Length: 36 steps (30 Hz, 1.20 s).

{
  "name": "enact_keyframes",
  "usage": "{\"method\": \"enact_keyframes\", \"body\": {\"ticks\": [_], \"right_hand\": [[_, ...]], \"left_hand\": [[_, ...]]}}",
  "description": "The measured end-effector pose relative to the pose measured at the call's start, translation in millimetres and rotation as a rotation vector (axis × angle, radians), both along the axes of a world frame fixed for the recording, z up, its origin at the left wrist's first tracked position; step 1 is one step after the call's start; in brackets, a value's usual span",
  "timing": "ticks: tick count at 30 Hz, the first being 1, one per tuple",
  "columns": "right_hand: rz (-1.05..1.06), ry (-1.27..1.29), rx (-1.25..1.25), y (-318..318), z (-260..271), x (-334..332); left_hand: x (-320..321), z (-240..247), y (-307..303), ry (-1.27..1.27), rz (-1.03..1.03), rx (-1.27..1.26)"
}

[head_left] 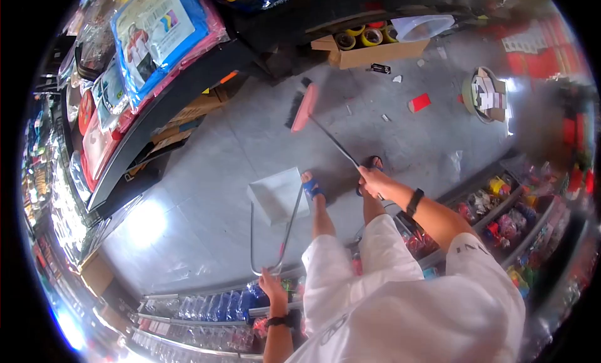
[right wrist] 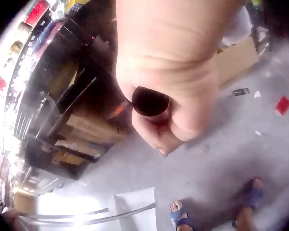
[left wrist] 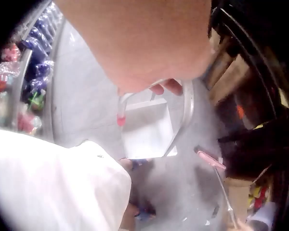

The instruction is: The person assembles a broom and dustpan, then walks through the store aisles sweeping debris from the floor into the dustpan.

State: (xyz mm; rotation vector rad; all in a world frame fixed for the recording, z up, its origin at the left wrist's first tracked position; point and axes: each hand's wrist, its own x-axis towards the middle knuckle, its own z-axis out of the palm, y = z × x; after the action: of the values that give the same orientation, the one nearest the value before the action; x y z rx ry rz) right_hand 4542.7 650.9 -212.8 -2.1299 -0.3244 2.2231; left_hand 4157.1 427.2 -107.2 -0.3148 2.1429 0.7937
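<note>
My left hand (head_left: 273,288) grips the top of the metal loop handle of a long-handled dustpan. The white pan (head_left: 278,194) rests on the grey floor beside my sandalled foot; the left wrist view shows fingers of the hand (left wrist: 149,62) curled at the metal loop (left wrist: 187,103). My right hand (head_left: 374,180) holds the stick of a broom out in front. Its pink head (head_left: 304,107) with dark bristles lies at the floor beyond the dustpan. In the right wrist view, the stick's dark round end (right wrist: 151,101) shows against the hand (right wrist: 188,108), and the broom head is hidden.
Litter lies on the floor, including a red packet (head_left: 419,102), a black item (head_left: 380,68) and white scraps. An open carton (head_left: 375,53) of tape rolls stands under the far shelf. A round bin (head_left: 468,93) holds cardboard. Stocked shelves (head_left: 225,305) run behind and along the left.
</note>
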Motion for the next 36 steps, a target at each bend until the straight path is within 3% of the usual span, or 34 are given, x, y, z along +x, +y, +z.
{"method": "enact_keyframes", "body": {"ticks": [5, 6, 9, 10, 12, 15, 21, 24, 27, 29, 32, 35, 36], "right_hand": [[-0.122, -0.067, 0.066, 15.2, 7.1, 33.1], [-0.035, -0.136, 0.085, 25.5, -0.5, 39.4], [0.447, -0.444, 0.468, 33.7, -23.0, 47.0], [0.609, -0.603, 0.54, 41.4, -8.6, 46.4], [0.686, -0.587, 0.608, 55.6, -22.5, 64.4], [0.869, -0.577, 0.658, 114.3, -6.1, 89.0], [1.28, -0.435, 0.738, 242.8, -7.1, 123.9], [1.359, -0.494, 0.897, 262.5, -54.4, 127.9], [0.985, -0.425, 0.392, 243.9, -37.3, 130.3], [1.08, -0.169, 0.29, 222.9, -7.4, 156.3], [0.631, 0.212, 0.237, 156.8, -23.1, 208.3], [0.783, -0.214, 0.019, 105.4, 17.8, 204.3], [0.737, -0.215, -0.007, 94.2, 34.1, 203.4]], "left_hand": [[15.5, -11.9, -1.2, -0.02, -0.036, -0.032], [19.6, -13.8, -1.3, -0.016, -0.04, -0.032], [26.7, -15.7, -2.9, -0.03, -0.05, -0.062], [38.7, -0.5, 11.8, -0.031, -0.036, -0.072], [60.3, 26.6, 38.4, -0.03, -0.005, -0.085], [39.0, -2.4, 4.5, -0.03, -0.05, 0.013], [49.3, 1.8, 3.3, -0.014, -0.078, 0.044], [72.6, 3.0, 8.9, 0.03, -0.02, 0.025], [83.0, 2.6, 3.1, 0.098, 0.004, 0.001], [86.6, 4.5, 6.3, 0.106, 0.004, 0.003], [92.4, 10.9, 20.3, 0.107, 0.013, -0.027], [76.5, 1.3, 11.3, 0.019, 0.004, -0.001], [79.2, 4.4, 15.3, 0.027, 0.018, 0.017]]}}
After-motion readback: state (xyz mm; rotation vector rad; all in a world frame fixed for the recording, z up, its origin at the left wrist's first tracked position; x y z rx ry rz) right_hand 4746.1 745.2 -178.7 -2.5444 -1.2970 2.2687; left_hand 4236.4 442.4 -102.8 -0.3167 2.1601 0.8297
